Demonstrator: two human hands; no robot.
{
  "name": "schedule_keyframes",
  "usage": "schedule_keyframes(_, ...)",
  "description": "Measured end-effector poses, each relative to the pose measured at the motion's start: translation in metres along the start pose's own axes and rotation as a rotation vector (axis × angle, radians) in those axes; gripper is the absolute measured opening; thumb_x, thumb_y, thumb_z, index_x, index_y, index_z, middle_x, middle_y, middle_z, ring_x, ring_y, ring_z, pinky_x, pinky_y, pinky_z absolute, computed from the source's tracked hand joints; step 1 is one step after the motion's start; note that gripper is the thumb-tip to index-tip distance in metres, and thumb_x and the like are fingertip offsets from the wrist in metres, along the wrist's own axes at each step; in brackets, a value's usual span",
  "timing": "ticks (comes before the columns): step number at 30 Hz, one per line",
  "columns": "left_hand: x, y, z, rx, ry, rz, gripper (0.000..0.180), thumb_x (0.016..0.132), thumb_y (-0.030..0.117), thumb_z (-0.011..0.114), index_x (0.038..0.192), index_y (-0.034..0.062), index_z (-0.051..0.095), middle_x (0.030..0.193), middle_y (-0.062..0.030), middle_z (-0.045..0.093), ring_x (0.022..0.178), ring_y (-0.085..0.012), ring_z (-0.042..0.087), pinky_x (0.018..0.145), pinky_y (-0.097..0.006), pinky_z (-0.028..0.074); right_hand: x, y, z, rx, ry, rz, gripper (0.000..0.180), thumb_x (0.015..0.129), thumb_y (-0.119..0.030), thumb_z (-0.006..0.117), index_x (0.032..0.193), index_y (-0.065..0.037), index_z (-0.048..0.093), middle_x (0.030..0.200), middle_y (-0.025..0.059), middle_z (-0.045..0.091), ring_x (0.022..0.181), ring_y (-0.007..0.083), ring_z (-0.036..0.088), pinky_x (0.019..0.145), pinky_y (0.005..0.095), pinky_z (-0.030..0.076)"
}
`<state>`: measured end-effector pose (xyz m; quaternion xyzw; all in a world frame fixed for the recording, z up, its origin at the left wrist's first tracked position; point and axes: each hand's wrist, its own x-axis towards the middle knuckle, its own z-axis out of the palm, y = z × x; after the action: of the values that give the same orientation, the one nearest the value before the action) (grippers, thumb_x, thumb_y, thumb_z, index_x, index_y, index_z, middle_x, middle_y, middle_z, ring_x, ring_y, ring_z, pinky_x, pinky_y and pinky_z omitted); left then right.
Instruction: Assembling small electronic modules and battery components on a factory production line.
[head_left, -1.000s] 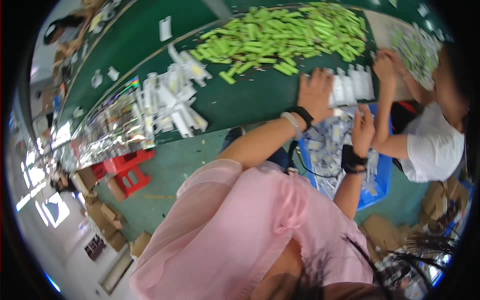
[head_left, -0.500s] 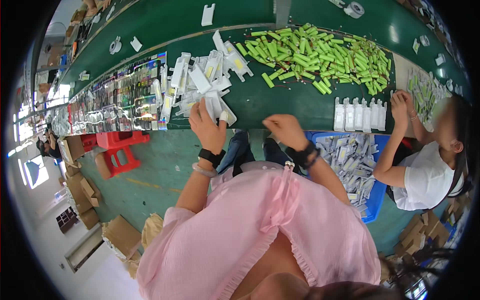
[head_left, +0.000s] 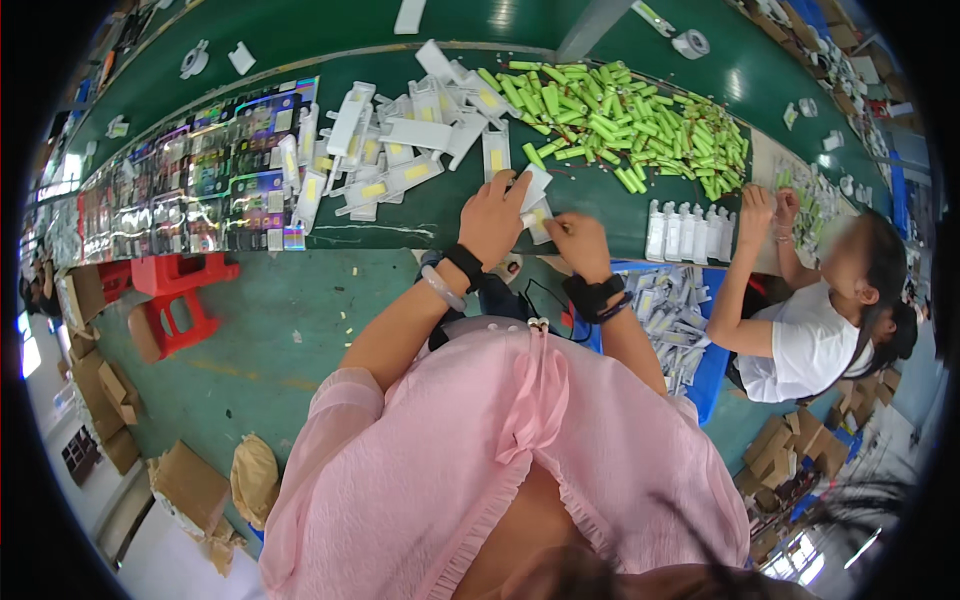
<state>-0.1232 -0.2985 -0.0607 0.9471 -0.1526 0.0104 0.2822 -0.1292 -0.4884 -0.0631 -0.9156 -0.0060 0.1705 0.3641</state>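
Note:
My left hand (head_left: 492, 222) grips a white plastic casing (head_left: 537, 183) at the table's front edge, thumb and fingers closed on its side. A second white piece with a yellow strip (head_left: 538, 222) shows just below it; I cannot tell whether the two are joined. Close to that piece, my right hand (head_left: 582, 243) has its fingers curled together, and whatever they hold is hidden. A loose casing with a yellow strip (head_left: 496, 152) lies just beyond my left hand. Farther left is a heap of similar white casings (head_left: 415, 132).
Green wired battery cells (head_left: 625, 125) are piled right of centre. A row of white casings (head_left: 690, 232) stands near the front edge, above a blue bin (head_left: 712, 375) of casings. Shiny printed packages (head_left: 200, 175) cover the left. A co-worker (head_left: 800, 335) sits at right; red stools (head_left: 175, 290) stand left.
My left hand has moved right from the heap, carrying a white casing. My right hand has come close to it. The view has shifted slightly.

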Motion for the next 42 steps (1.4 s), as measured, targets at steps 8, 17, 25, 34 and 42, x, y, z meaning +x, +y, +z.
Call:
schedule_keyframes(8,0.024,0.002,-0.009,-0.294,0.06,-0.074,0.066,0.073,0.007,0.075,0.134,0.0066,0.048,0.122,-0.0173,0.048,0.102,-0.0405,0.058,0.086,-0.044,0.052,-0.027,0.053,-0.037,0.169,0.19,0.239,0.032,0.09,-0.03,0.067,0.088,0.002,0.072,0.076,0.0188,0.069,0.066,0.0358,0.066,0.06,0.0387,0.049)
schedule_keyframes(17,0.004,0.003,0.001,-0.243,-0.006,0.304,0.034,0.074,0.007,0.07,0.106,0.0101,0.058,0.112,-0.0082,0.058,0.103,-0.0325,0.059,0.094,-0.044,0.048,-0.011,0.033,-0.048,-0.267,0.357,-0.24,0.036,0.087,-0.02,0.066,0.123,-0.021,0.064,0.083,0.01,0.069,0.073,0.0315,0.068,0.062,0.0412,0.054)
schedule_keyframes(25,-0.026,-0.007,0.007,0.07,-0.065,0.499,0.03,0.075,0.012,0.068,0.105,0.013,0.063,0.113,-0.0044,0.061,0.115,-0.0243,0.056,0.108,-0.049,0.037,0.029,0.048,-0.052,-0.468,0.186,-0.436,0.037,0.084,-0.017,0.066,0.121,-0.019,0.063,0.081,0.0077,0.068,0.071,0.0291,0.069,0.059,0.0414,0.054)
schedule_keyframes(34,-0.034,-0.029,-0.031,-0.001,0.027,0.229,0.037,0.081,0.021,0.072,0.113,0.0087,0.06,0.122,-0.0107,0.059,0.12,-0.0315,0.053,0.11,-0.053,0.032,-0.009,0.0,-0.05,-0.191,0.048,-0.159,0.033,0.087,-0.039,0.067,0.08,-0.006,0.066,0.071,0.016,0.065,0.073,0.0401,0.065,0.062,0.0491,0.051)
schedule_keyframes(42,-0.017,-0.008,-0.007,0.071,-0.069,0.195,0.053,0.08,0.021,0.072,0.129,0.0074,0.057,0.125,-0.0094,0.058,0.124,-0.0292,0.049,0.112,-0.053,0.03,-0.012,-0.005,-0.01,-0.192,0.062,0.119,0.044,0.087,-0.047,0.066,0.072,-0.006,0.068,0.074,0.017,0.068,0.073,0.0386,0.067,0.062,0.048,0.051)
